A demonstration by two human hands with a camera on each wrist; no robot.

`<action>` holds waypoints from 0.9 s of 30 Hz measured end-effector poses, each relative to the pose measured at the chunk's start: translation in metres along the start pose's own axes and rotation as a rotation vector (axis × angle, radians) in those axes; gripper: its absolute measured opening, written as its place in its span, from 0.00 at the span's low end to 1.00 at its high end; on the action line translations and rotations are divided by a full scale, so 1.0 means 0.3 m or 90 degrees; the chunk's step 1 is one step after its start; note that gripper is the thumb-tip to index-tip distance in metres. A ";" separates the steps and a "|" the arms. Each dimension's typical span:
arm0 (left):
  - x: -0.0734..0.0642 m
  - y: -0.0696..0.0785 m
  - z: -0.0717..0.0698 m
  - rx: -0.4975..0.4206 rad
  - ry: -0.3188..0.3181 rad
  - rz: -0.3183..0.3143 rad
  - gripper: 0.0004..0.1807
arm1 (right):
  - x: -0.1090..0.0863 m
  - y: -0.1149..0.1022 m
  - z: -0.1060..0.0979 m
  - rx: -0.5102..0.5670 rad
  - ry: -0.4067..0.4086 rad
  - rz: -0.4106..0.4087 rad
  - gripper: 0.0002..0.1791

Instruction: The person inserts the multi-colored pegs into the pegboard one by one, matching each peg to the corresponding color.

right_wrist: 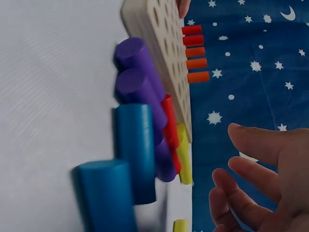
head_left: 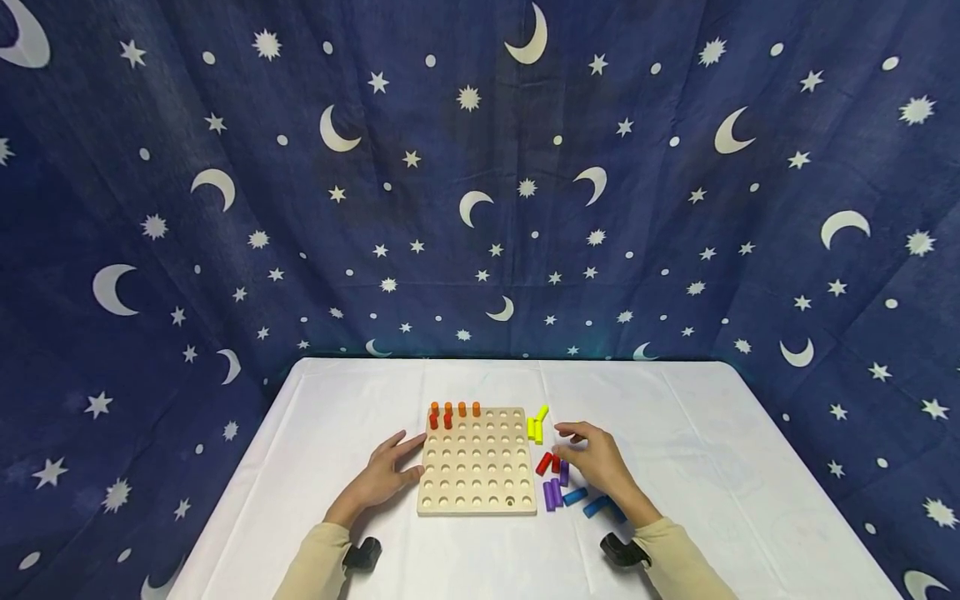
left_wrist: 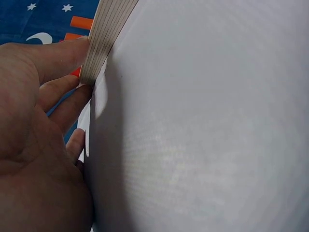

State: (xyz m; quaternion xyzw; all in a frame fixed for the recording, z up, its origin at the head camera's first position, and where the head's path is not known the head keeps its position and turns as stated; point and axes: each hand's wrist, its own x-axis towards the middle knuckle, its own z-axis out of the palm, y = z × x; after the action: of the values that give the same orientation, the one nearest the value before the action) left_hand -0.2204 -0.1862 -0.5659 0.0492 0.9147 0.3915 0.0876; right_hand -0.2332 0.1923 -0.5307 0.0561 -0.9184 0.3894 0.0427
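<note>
A square wooden pegboard [head_left: 476,460] with rows of round holes lies flat on the table. Several orange pegs [head_left: 462,409] stand in its back row, and two red pegs [head_left: 447,422] stand in the row before them. My left hand [head_left: 382,475] rests at the board's left side, its fingertips touching the edge, as the left wrist view also shows. Over the loose pegs right of the board hovers my right hand [head_left: 600,460], thumb and fingers apart and nothing between them. Nearest it lie loose red pegs [head_left: 543,464] and purple pegs [head_left: 550,497].
Yellow pegs [head_left: 538,432] lie by the board's back right corner. Blue pegs [head_left: 596,506] lie beneath and in front of the right wrist, one partly hidden. A white cloth covers the table [head_left: 360,383]; a dark blue curtain [head_left: 420,208] with moons and stars hangs behind.
</note>
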 end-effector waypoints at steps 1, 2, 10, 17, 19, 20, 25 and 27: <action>0.000 0.003 -0.003 -0.001 0.000 0.002 0.33 | -0.001 0.004 0.000 -0.006 -0.003 -0.001 0.21; 0.000 0.003 -0.004 -0.001 0.001 0.006 0.33 | -0.002 0.008 0.000 -0.012 -0.004 0.000 0.21; 0.004 0.000 -0.007 0.001 0.005 0.015 0.33 | -0.004 0.040 0.008 -0.061 -0.011 0.014 0.19; 0.000 -0.006 0.002 -0.006 0.000 -0.003 0.33 | -0.013 0.058 0.027 -0.070 -0.022 0.038 0.18; -0.001 -0.006 0.002 -0.008 0.001 0.001 0.33 | -0.012 0.062 0.030 -0.074 -0.023 0.041 0.18; -0.002 -0.006 0.003 -0.009 0.002 0.003 0.33 | -0.011 0.065 0.032 -0.076 -0.024 0.042 0.18; -0.001 -0.006 0.004 -0.006 0.003 0.008 0.32 | -0.007 0.074 0.036 -0.075 -0.037 0.064 0.18; 0.000 -0.005 0.003 -0.004 0.004 0.008 0.32 | -0.004 0.077 0.038 -0.072 -0.043 0.066 0.18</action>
State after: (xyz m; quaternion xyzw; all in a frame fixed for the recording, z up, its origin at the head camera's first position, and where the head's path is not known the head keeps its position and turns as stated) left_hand -0.2203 -0.1867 -0.5676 0.0535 0.9132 0.3954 0.0828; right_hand -0.2355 0.2002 -0.5553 0.0192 -0.9413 0.3369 -0.0053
